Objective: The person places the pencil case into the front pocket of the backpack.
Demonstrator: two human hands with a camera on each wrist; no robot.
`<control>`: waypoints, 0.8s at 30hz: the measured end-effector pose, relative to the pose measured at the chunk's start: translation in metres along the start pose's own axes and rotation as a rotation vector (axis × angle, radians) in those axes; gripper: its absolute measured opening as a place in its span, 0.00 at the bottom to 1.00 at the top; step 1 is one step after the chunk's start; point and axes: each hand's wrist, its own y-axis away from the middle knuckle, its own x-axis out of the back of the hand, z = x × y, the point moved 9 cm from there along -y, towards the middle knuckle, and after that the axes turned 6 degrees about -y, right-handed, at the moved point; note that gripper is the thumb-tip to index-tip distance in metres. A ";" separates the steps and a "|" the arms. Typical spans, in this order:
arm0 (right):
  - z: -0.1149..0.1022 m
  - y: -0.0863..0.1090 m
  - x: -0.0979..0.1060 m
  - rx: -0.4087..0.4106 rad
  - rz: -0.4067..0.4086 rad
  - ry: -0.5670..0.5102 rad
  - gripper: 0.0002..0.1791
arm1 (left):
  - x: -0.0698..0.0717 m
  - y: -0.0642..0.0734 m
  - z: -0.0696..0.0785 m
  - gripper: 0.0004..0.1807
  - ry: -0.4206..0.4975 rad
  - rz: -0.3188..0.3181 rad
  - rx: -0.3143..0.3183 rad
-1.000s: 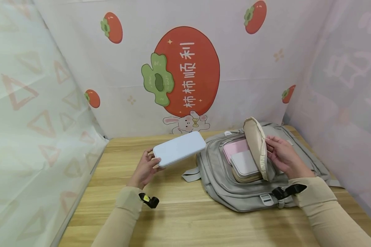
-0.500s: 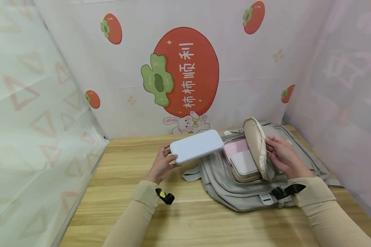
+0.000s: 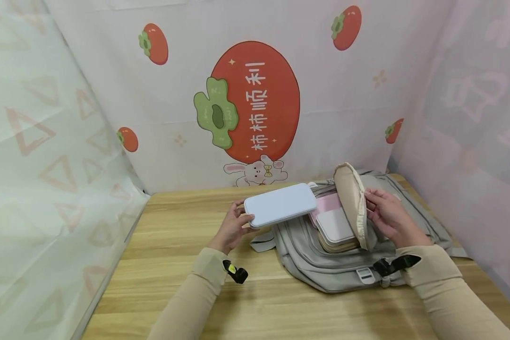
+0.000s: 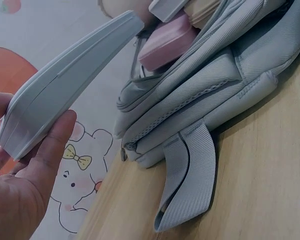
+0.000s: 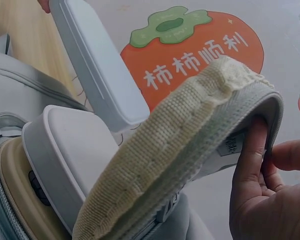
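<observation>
My left hand (image 3: 233,225) grips one end of a long pale-blue zip case (image 3: 280,205), thumb on top and fingers below. Its far end overlaps the left edge of the grey backpack (image 3: 297,257) in the head view. With my right hand (image 3: 388,212) I pinch the edge of the backpack's front pocket flap (image 3: 351,200) and hold it up. Inside the pocket lie a pink case (image 3: 328,203), a white case (image 3: 335,225) and a tan case (image 5: 27,185) under the white one. In the right wrist view the blue case hangs beyond the white case.
The backpack lies flat on a wooden table (image 3: 174,264), with a grey strap loop (image 4: 190,175) sticking out on its left. A printed cloth (image 3: 344,94) rises behind the table, and more cloth hangs at both sides.
My left hand has carried the pale-blue case rightward, from over the table to the backpack's left edge. The right hand still holds the flap in the same place.
</observation>
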 end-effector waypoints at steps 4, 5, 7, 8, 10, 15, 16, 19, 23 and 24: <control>0.001 0.000 0.002 -0.003 0.003 0.002 0.11 | -0.010 -0.003 -0.003 0.34 -0.009 -0.018 0.011; 0.002 -0.001 0.002 -0.003 0.000 -0.001 0.11 | -0.012 -0.003 -0.003 0.34 -0.010 -0.020 0.014; 0.002 -0.001 0.002 0.001 -0.006 -0.005 0.11 | -0.017 -0.005 -0.006 0.33 -0.012 -0.026 0.019; 0.002 -0.002 0.002 0.003 -0.010 -0.007 0.11 | -0.019 -0.006 -0.006 0.33 -0.011 -0.028 0.020; 0.001 -0.002 0.001 0.002 -0.015 -0.016 0.12 | -0.022 -0.007 -0.009 0.34 -0.009 -0.027 0.028; 0.000 -0.001 0.000 0.000 -0.028 -0.036 0.12 | -0.029 -0.008 -0.012 0.34 0.002 -0.026 0.041; 0.000 -0.001 0.001 0.001 -0.029 -0.036 0.12 | -0.030 -0.009 -0.012 0.34 0.001 -0.028 0.040; -0.001 -0.001 0.002 0.004 -0.027 -0.033 0.13 | -0.032 -0.010 -0.013 0.33 -0.002 -0.038 0.037; -0.001 -0.003 0.001 -0.002 -0.023 -0.025 0.12 | -0.032 -0.011 -0.014 0.33 -0.008 -0.032 0.042; -0.001 -0.003 0.000 -0.003 -0.022 -0.022 0.12 | -0.031 -0.011 -0.014 0.33 -0.009 -0.026 0.045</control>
